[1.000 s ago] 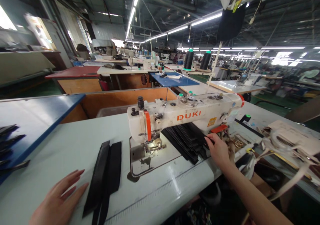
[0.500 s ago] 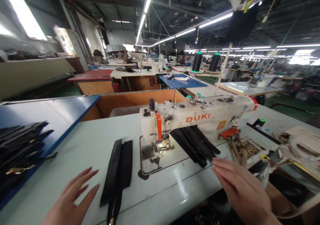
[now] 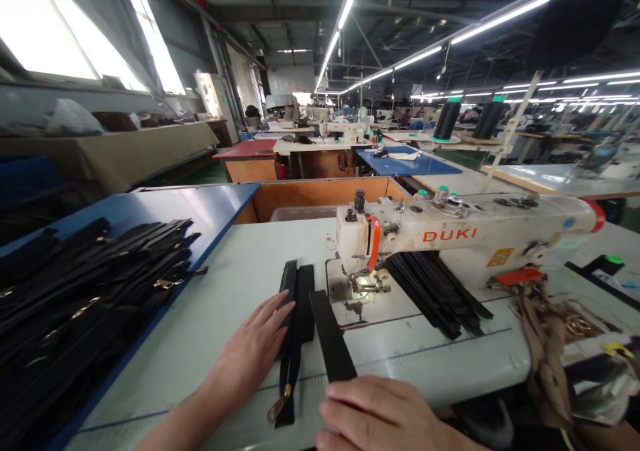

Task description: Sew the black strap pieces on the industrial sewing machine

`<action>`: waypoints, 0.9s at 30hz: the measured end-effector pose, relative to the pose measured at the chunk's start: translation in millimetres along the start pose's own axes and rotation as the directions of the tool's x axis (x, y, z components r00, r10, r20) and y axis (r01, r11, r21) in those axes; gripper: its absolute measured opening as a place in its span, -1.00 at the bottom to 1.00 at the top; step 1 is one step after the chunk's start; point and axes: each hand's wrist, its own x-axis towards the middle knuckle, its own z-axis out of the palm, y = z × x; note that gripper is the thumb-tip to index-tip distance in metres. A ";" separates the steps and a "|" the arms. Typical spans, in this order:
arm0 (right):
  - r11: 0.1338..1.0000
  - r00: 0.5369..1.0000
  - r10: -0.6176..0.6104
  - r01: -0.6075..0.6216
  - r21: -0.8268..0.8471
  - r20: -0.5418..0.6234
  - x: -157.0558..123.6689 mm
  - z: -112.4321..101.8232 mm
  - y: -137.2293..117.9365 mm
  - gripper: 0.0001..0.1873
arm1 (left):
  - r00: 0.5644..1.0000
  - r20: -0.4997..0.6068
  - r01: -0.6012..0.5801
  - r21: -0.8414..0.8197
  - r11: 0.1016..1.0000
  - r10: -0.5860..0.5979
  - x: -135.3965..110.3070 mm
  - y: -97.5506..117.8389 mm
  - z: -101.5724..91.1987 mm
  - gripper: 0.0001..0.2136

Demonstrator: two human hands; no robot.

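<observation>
A zipper [image 3: 287,377] with black fabric pieces at its sides lies on the sewing table, its gold pull towards me. My left hand [image 3: 250,347] reaches onto its left edge, fingers stretched out and fairly flat. In my right hand [image 3: 375,414] is the near end of a black fabric strip [image 3: 333,337]; the thumb is hidden. The strip slants just right of the zipper, in front of the sewing machine's [image 3: 365,237] needle area. A fanned stack of black strips [image 3: 435,294] lies under the machine arm.
On a blue table [image 3: 220,211] at the left, several black zipper pieces [image 3: 125,284] are heaped. Brown straps [image 3: 543,351] and metal rings [image 3: 577,324] sit right of the machine. Two black thread cones [image 3: 447,121] stand behind it.
My right hand has moved left from the strip stack and now holds one black strip beside the zipper. My left hand has come onto the zipper. The view has swung left.
</observation>
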 end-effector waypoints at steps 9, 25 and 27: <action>0.999 0.997 0.019 -0.022 0.042 0.076 -36.8 41.5 -6.5 -0.85 | 0.994 0.094 -0.056 -0.027 0.998 0.059 -12.1 -1.9 14.2 -0.64; 0.769 0.804 0.595 -0.570 0.288 0.001 27.7 -45.5 28.2 -0.73 | 0.986 0.083 -0.151 0.042 0.988 0.147 -45.3 30.7 15.8 -0.64; 0.611 0.662 0.749 -0.696 0.376 0.008 32.8 -41.0 39.2 -0.81 | 0.992 0.035 -0.121 0.016 0.993 0.121 -53.0 33.8 16.9 -0.61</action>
